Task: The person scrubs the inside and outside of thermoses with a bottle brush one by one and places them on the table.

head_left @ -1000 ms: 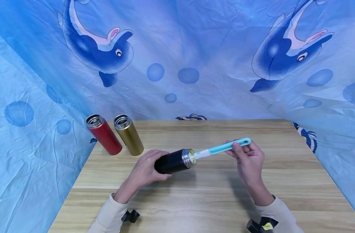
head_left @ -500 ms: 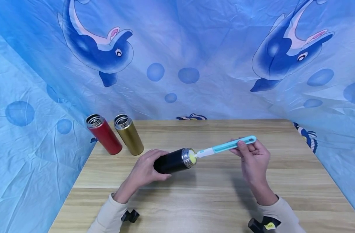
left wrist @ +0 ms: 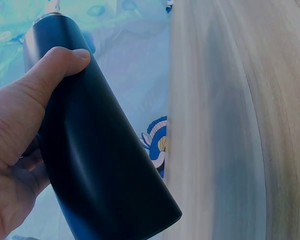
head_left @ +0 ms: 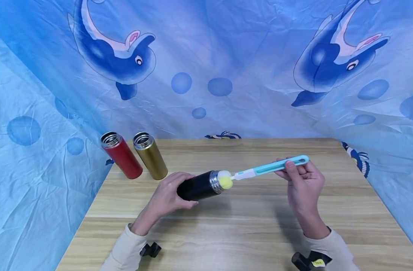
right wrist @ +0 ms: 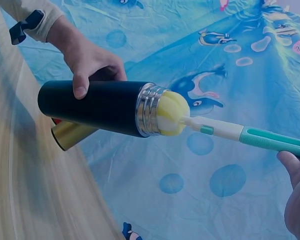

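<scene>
My left hand (head_left: 170, 194) grips a black thermos bottle (head_left: 197, 187) round its body, tilted on its side above the table. Its steel threaded mouth (right wrist: 149, 110) faces right. A bottle brush (head_left: 271, 167) with a turquoise and white handle is pinched near its end by my right hand (head_left: 304, 184). The brush's yellow and white sponge head (right wrist: 173, 113) bulges out of the mouth, its inner part hidden inside. In the left wrist view the thumb lies along the black bottle (left wrist: 90, 145).
A red bottle (head_left: 122, 156) and a gold bottle (head_left: 150, 156) stand uncapped side by side at the table's back left. The wooden table (head_left: 233, 233) is enclosed at the back and sides by a blue dolphin-print sheet (head_left: 254, 120).
My right hand has moved right, drawing the brush outward, so its sponge head now shows beyond the bottle's mouth. The left hand and black thermos have barely moved.
</scene>
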The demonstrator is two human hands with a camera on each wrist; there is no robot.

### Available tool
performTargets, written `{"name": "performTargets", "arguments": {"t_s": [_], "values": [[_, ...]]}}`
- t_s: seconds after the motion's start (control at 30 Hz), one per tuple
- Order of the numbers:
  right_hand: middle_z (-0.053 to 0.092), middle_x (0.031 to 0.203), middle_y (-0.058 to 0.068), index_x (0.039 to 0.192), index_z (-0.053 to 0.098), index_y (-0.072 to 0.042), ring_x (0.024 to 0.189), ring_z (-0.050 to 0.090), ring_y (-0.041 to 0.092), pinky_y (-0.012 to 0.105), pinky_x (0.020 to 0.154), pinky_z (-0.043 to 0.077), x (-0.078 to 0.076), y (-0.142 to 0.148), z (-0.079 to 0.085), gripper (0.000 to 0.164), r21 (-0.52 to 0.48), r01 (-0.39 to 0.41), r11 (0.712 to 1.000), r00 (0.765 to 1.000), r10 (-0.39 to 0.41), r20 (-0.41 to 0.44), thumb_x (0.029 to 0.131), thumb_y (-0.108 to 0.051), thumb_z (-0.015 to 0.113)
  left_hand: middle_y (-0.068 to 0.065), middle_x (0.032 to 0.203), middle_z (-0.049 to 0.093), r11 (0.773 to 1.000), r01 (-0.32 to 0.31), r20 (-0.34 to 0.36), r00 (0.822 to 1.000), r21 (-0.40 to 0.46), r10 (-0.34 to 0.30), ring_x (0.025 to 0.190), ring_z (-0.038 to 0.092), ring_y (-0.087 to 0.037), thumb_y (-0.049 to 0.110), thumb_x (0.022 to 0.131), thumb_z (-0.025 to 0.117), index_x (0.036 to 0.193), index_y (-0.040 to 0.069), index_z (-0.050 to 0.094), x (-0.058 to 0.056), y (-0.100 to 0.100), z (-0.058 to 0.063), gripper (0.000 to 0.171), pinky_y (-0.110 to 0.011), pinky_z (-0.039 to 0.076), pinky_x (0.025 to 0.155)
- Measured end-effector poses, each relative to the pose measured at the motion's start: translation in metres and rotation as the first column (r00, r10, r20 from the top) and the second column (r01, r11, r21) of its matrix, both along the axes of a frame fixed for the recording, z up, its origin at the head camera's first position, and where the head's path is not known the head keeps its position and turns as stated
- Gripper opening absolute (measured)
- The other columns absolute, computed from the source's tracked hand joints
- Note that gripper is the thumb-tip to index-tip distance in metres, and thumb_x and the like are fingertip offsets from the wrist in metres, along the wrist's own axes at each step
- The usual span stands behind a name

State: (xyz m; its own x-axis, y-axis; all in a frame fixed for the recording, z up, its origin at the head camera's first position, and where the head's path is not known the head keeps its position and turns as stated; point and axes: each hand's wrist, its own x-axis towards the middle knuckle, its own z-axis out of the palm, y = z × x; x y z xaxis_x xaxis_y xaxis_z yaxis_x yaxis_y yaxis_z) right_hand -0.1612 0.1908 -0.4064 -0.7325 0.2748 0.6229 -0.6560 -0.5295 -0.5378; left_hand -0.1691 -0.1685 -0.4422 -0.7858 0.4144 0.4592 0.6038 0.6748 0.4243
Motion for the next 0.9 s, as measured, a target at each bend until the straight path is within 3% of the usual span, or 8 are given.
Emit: {"name": "performTargets", "arguments": {"t_s": [0.6,0.9], "values": [[0.072,0.094,0.032,0.106,0.055,0.028,0.086,0.076,0.034,0.038,0.074,0.060,0.002,0.010,0.002,0.015,-0.052,0.035,0.998,0.999,-0.036,-0.006,0.095,0.024,0.046,-0.002,0.120,0.071,1.000,-0.022,-0.013,1.000,0.004,0.023,0.107,0.066,-0.019,0.038,0.060,0.099,0.121,0.014,0.071,0.001,-0.006,-0.003,0.071,-0.044,0.060,0.088],[0.071,0.092,0.034,0.103,0.051,0.034,0.086,0.076,0.036,0.039,0.073,0.060,0.003,0.015,0.001,0.013,-0.115,0.036,0.993,0.999,-0.034,0.016,0.094,0.025,0.047,-0.004,0.121,0.071,0.999,-0.042,-0.010,0.999,-0.005,0.042,0.107,0.066,-0.020,0.034,0.061,0.099,0.123,0.013,0.071,0.003,-0.007,-0.003,0.071,-0.046,0.060,0.087]]}}
